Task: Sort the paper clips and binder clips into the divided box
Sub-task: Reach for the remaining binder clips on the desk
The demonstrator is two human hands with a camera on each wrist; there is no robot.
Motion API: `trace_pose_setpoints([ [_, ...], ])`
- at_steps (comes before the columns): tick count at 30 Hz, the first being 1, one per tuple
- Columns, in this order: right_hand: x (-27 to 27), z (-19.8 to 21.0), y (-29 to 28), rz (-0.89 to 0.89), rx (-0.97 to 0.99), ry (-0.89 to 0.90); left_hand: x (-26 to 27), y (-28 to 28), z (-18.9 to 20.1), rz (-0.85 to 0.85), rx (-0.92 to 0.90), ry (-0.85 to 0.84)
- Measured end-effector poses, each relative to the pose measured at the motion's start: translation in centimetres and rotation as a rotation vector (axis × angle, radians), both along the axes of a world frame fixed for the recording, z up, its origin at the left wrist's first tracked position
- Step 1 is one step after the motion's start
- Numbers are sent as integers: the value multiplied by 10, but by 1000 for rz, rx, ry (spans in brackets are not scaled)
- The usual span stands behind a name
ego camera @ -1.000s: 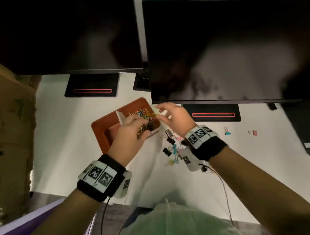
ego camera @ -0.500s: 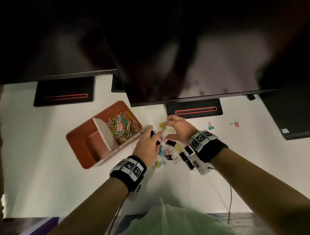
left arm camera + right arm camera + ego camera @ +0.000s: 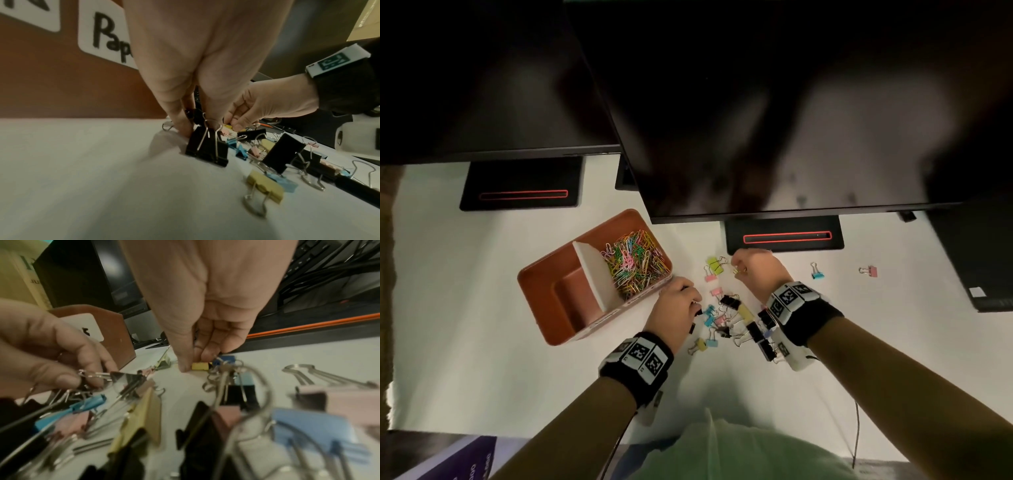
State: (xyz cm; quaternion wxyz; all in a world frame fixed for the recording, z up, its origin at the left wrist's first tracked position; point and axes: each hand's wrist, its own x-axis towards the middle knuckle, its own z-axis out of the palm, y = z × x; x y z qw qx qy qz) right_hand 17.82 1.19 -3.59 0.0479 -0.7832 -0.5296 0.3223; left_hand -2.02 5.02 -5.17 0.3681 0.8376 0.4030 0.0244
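The orange-brown divided box [image 3: 536, 284] has coloured paper clips [image 3: 635, 265] in its right compartment; its left compartment [image 3: 577, 301] holds nothing. A pile of binder clips [image 3: 732, 317] lies on the white desk right of the box. My left hand [image 3: 690, 303] is at the pile's left edge, and its fingers [image 3: 182, 125] pinch a black binder clip [image 3: 207, 148] by its top. At the pile's far side, my right hand [image 3: 738, 269] pinches a small yellow binder clip [image 3: 199, 365] between thumb and fingers, with a blue clip [image 3: 225, 359] touching it.
Two monitors overhang the desk; their black stands [image 3: 520, 185] [image 3: 784, 234] sit behind the box and the pile. A blue binder clip [image 3: 816, 272] and a pink one [image 3: 869, 271] lie apart at the right. A dark keyboard [image 3: 983, 260] is at the far right.
My left hand left the box's paper clip compartment and came down on the pile's left edge. My right hand dropped to the far clips. The head view shifted left.
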Motion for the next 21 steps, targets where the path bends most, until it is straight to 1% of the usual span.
trace_pose_setpoints([
  [4,-2,0,-1,97,-43,-72,-12,-3,3,25,-16,-19],
  [8,-2,14,-7,181,-58,-114,-23,-5,6,58,-45,-43],
  [9,-4,21,-7,181,-25,-108,-25,-5,7,63,-51,-45],
  [11,-14,38,-1,176,118,-57,-29,-6,9,71,-56,-49],
  [13,-32,57,13,202,279,4,-33,-8,11,82,-59,-50],
  [15,-58,71,34,259,374,23,-37,-9,12,84,-60,-46],
  [18,-82,77,59,307,389,53,-42,-9,13,95,-70,-54],
  [21,-64,68,57,227,368,45,-45,-7,14,138,-126,-68],
])
